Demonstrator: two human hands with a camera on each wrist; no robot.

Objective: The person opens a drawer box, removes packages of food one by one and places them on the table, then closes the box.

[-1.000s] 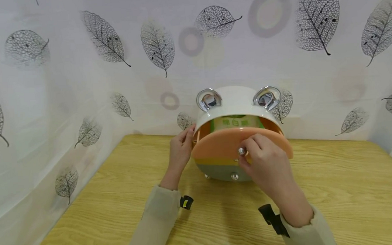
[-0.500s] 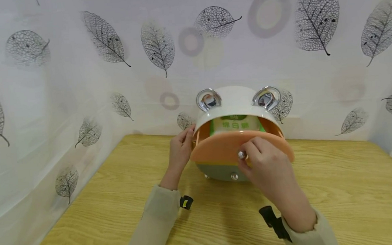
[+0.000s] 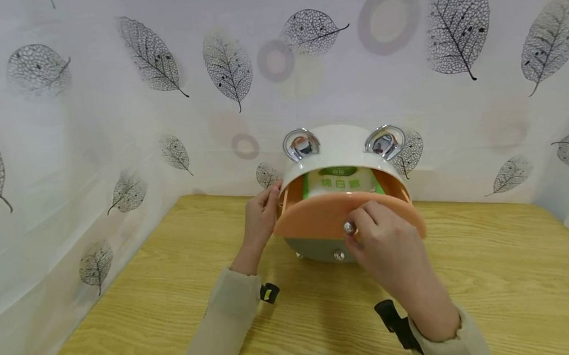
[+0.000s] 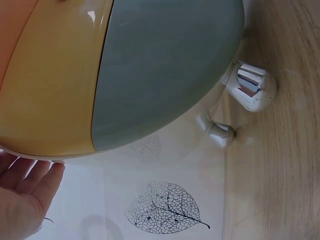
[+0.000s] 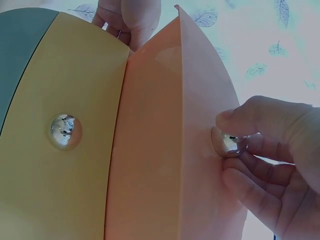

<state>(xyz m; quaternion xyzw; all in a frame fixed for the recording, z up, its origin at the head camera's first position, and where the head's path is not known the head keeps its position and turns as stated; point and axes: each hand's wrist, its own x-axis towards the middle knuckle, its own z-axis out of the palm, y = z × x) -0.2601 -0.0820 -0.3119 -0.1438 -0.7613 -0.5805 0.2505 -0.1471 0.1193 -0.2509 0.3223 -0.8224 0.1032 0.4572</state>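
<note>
Right hand [image 3: 389, 241] pinching silver knob [image 5: 231, 144] between thumb and fingers. Knob on orange front [image 3: 310, 216], which juts out of box [image 3: 343, 142] just past right hand. Left hand [image 3: 261, 216] off to left: fingers fairly straight, touching box's side edge. White-and-green packet [image 3: 342, 181] in box opening, beyond right hand. Worktop [image 3: 320, 309] under both hands.

Pale sheeting [image 3: 199, 16] printed with dark skeletal leaves [image 3: 457, 26] and faint rings [image 3: 387, 20] rises behind and beside a wood-grain tabletop [image 3: 507, 273].
</note>
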